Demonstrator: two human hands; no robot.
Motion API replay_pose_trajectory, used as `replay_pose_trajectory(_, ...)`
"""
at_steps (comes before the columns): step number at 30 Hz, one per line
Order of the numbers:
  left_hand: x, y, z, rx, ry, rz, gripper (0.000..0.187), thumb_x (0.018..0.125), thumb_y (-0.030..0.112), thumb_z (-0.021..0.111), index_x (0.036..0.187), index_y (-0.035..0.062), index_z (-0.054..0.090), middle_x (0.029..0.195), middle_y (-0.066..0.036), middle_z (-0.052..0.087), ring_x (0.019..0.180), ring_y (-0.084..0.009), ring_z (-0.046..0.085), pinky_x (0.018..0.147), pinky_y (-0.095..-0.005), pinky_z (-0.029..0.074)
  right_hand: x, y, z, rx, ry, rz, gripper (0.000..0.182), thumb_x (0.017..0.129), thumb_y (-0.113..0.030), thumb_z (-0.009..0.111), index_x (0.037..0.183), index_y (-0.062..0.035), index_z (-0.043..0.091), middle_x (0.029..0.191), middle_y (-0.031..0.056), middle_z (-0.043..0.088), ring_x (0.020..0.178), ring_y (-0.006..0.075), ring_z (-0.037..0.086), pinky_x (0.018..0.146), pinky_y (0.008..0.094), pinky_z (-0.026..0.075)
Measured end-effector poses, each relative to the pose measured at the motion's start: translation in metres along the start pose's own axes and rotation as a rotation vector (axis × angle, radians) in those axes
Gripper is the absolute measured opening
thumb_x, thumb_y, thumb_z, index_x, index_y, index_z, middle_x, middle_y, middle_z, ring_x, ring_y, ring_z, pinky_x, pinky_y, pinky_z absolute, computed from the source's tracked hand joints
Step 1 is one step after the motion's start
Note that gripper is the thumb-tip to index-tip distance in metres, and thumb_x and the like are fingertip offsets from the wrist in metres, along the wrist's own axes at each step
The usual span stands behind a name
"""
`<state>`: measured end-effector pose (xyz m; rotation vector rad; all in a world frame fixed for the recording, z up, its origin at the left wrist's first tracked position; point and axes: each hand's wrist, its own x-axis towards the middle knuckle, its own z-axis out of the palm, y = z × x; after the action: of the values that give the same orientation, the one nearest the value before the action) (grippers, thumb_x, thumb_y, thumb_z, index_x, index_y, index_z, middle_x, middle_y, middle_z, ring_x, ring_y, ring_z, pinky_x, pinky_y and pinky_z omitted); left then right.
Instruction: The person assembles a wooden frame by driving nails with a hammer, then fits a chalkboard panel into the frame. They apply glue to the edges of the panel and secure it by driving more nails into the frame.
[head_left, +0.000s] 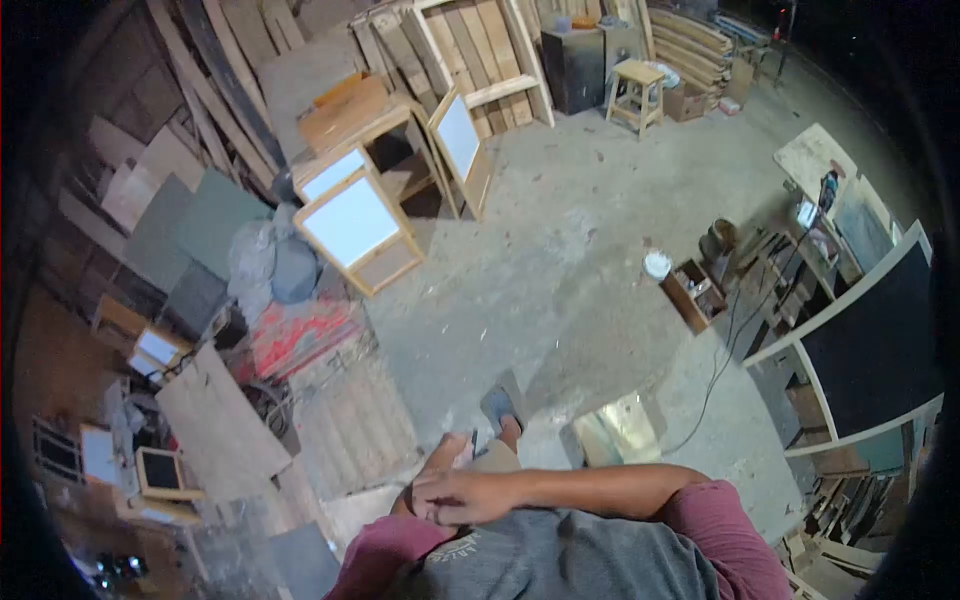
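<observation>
Currently, the right hand (458, 496) curls its fingers at the left forearm (428, 468), grip unclear; left hand (458, 447) finger opening is indeterminable. The right arm (590, 493) crosses the shirt (565, 555).

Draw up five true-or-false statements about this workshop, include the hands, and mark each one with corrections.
1. The right hand is at the left forearm. True.
2. The wooden stool lies on its side. False: the wooden stool stands upright on its legs.
3. A round white container is on the floor beside the open wooden box. True.
4. The right sleeve is green. False: the right sleeve is a pinkish red.
5. The large dark panel has a pale frame. True.
</observation>
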<state>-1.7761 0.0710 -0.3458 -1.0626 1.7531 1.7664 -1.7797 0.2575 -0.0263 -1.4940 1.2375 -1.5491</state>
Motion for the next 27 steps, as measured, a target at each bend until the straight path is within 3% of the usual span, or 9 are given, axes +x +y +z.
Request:
replay_pose_trajectory(7,0.155,0.239,0.051,0.199,-0.025,0.044,0.040,0.089,0.036,0.057,0.115,0.0058,0.057,0.093,-0.011,0.067,0.069,-0.0217,0.064,0.057,-0.0352,0.052,0.039,0.069,-0.230,-0.180,0.175,0.183,0.012,0.090,-0.014,0.053,0.095,-0.0036,0.054,0.089,0.0073,0.055,0.085,0.0212,0.054,0.076,0.0344,0.042)
replay_pose_trajectory(13,0.240,0.429,0.132,0.400,-0.138,0.149,0.039,0.089,0.035,0.058,0.114,0.0062,0.058,0.092,-0.012,0.067,0.071,-0.0218,0.065,0.059,-0.0361,0.053,0.082,0.006,-0.369,-0.065,0.252,0.083,0.019,0.094,-0.019,0.053,0.103,-0.0038,0.060,0.094,0.0054,0.058,0.086,0.0166,0.052,0.078,0.0318,0.042)
replay_pose_trajectory(16,0.284,0.485,0.175,0.315,-0.256,0.124,0.040,0.088,0.036,0.056,0.116,0.0080,0.058,0.091,-0.014,0.068,0.080,-0.0231,0.066,0.070,-0.0388,0.054,0.045,0.080,-0.472,-0.275,0.393,0.223,0.028,0.093,-0.026,0.054,0.107,-0.0035,0.061,0.106,0.0112,0.061,0.098,0.0243,0.056,0.087,0.0362,0.043)
replay_pose_trajectory(21,0.461,0.549,0.176,1.272,-0.351,0.375,0.040,0.081,0.035,0.049,0.096,0.0019,0.067,0.102,-0.023,0.065,0.096,-0.0342,0.063,0.085,-0.0438,0.046,-0.196,0.266,-0.630,-0.473,0.857,1.062,0.061,0.083,-0.054,0.053,0.108,-0.0001,0.062,0.103,0.0238,0.063,0.100,0.0402,0.058,0.086,0.0451,0.046)
replay_pose_trajectory(23,0.516,0.588,0.157,1.204,-0.167,0.420,0.040,0.083,0.042,0.051,0.076,0.0059,0.066,0.067,-0.013,0.062,0.064,-0.0234,0.059,0.058,-0.0407,0.044,-0.350,0.329,-0.646,-0.612,0.971,1.351,0.055,0.084,-0.053,0.052,0.105,-0.0034,0.064,0.102,0.0237,0.063,0.101,0.0402,0.057,0.085,0.0468,0.045)
replay_pose_trajectory(24,0.518,0.614,0.151,1.219,-0.086,0.570,0.040,0.081,0.043,0.053,0.082,0.0057,0.068,0.074,-0.015,0.065,0.067,-0.0238,0.061,0.060,-0.0393,0.045,-0.465,0.394,-0.631,-0.917,0.731,1.363,0.051,0.083,-0.052,0.053,0.103,-0.0069,0.065,0.097,0.0222,0.064,0.098,0.0399,0.057,0.084,0.0487,0.045)
replay_pose_trajectory(25,0.513,0.645,0.147,1.212,-0.043,0.434,0.048,0.084,0.047,0.052,0.103,0.0056,0.068,0.100,-0.021,0.066,0.096,-0.0324,0.062,0.083,-0.0422,0.048,-0.472,0.335,-0.626,-0.639,1.169,1.776,0.043,0.082,-0.048,0.059,0.093,-0.0069,0.067,0.097,0.0190,0.065,0.097,0.0343,0.059,0.081,0.0497,0.047)
replay_pose_trajectory(26,0.513,0.671,0.146,1.162,-0.028,0.329,0.048,0.084,0.047,0.053,0.102,0.0058,0.068,0.099,-0.020,0.066,0.094,-0.0320,0.062,0.082,-0.0422,0.048,-0.531,0.339,-0.614,-0.898,1.018,1.798,0.036,0.082,-0.040,0.063,0.081,-0.0037,0.066,0.089,0.0170,0.067,0.083,0.0273,0.065,0.070,0.0457,0.052)
replay_pose_trajectory(27,0.515,0.698,0.150,1.120,-0.034,0.255,0.047,0.084,0.047,0.053,0.101,0.0059,0.068,0.098,-0.020,0.066,0.093,-0.0317,0.062,0.081,-0.0423,0.048,-0.580,0.343,-0.614,-0.395,1.572,1.748,0.031,0.083,-0.031,0.064,0.072,-0.0018,0.065,0.074,0.0142,0.066,0.063,0.0231,0.065,0.056,0.0401,0.052)
